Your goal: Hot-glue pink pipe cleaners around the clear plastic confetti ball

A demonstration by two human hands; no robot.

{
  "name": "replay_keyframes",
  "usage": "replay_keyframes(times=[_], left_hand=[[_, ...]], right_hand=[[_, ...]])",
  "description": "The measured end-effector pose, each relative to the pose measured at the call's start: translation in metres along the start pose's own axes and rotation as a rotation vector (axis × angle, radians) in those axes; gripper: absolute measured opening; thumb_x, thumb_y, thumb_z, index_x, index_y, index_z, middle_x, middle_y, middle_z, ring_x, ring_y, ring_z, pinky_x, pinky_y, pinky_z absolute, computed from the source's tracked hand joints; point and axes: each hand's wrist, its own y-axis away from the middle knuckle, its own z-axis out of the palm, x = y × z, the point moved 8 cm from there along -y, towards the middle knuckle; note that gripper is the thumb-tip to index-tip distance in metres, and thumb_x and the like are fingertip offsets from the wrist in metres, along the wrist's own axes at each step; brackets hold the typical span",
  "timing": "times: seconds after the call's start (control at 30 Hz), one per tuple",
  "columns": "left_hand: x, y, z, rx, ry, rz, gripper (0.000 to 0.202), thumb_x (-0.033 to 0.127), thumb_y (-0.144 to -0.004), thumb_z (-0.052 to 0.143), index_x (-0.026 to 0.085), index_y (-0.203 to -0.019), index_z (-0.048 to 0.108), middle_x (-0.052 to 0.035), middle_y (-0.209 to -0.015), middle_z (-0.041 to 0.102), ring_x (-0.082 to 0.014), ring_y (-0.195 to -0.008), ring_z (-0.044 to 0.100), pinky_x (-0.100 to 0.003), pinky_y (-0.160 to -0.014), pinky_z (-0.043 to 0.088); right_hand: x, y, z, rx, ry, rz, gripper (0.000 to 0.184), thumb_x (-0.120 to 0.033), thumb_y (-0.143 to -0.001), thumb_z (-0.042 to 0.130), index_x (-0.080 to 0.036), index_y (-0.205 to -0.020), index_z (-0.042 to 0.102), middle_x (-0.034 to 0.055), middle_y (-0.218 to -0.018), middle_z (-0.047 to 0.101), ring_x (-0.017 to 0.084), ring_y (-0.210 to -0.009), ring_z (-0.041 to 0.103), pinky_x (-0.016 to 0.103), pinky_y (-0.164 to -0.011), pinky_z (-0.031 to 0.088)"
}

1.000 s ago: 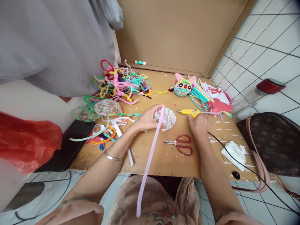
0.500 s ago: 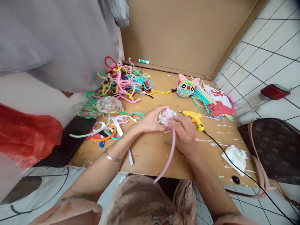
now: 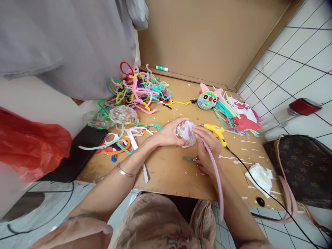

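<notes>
My left hand [image 3: 172, 132] is wrapped round a clear ball [image 3: 184, 134] with coloured bits inside. A lilac pipe cleaner [image 3: 214, 166] is laid across the ball, and its long free end trails down over my right wrist. At the ball's right side, my right hand [image 3: 207, 143] pinches that pipe cleaner between thumb and fingers. Beneath the right hand lies a pair of pliers or cutters [image 3: 190, 159] with red handles, partly hidden. A yellow glue gun [image 3: 214, 132] rests just beyond the right hand.
A tangled heap of pipe cleaners [image 3: 140, 88] sits at the back left, near more clear balls [image 3: 123, 114]. A decorated ball with eyes and pink ears [image 3: 207, 100] lies at the back right. The glue gun's black cord [image 3: 249, 168] crosses the right side, near a brown handbag [image 3: 301, 166].
My right hand has shifted right, turning the pipe cleaner's loose end from hanging leftward to lying along my right forearm. The red-handled tool shows more now. The left hand still holds the ball.
</notes>
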Motion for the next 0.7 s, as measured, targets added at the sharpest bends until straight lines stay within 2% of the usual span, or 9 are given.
replay_keyframes(times=[0.27, 0.7], left_hand=[[-0.0046, -0.0013, 0.0013, -0.011, -0.017, 0.005, 0.087, 0.033, -0.055, 0.078, 0.019, -0.135, 0.047, -0.0097, -0.13, 0.057, -0.0268, -0.114, 0.058, -0.041, -0.102, 0.045], [-0.0026, -0.0001, 0.0004, -0.024, 0.01, -0.027, 0.088, 0.033, -0.055, 0.078, 0.017, -0.135, 0.046, -0.0108, -0.131, 0.057, -0.0276, -0.114, 0.058, -0.042, -0.102, 0.045]], right_hand=[[-0.0018, 0.0021, 0.0012, 0.005, 0.005, 0.008, 0.019, -0.014, -0.09, 0.054, -0.02, -0.099, 0.07, 0.0078, -0.097, 0.075, 0.018, -0.093, 0.071, 0.036, -0.087, 0.057], [-0.0085, 0.0036, 0.0045, 0.004, 0.017, -0.084, 0.02, -0.009, -0.087, 0.055, -0.02, -0.099, 0.068, 0.0079, -0.094, 0.074, 0.019, -0.091, 0.069, 0.038, -0.085, 0.057]])
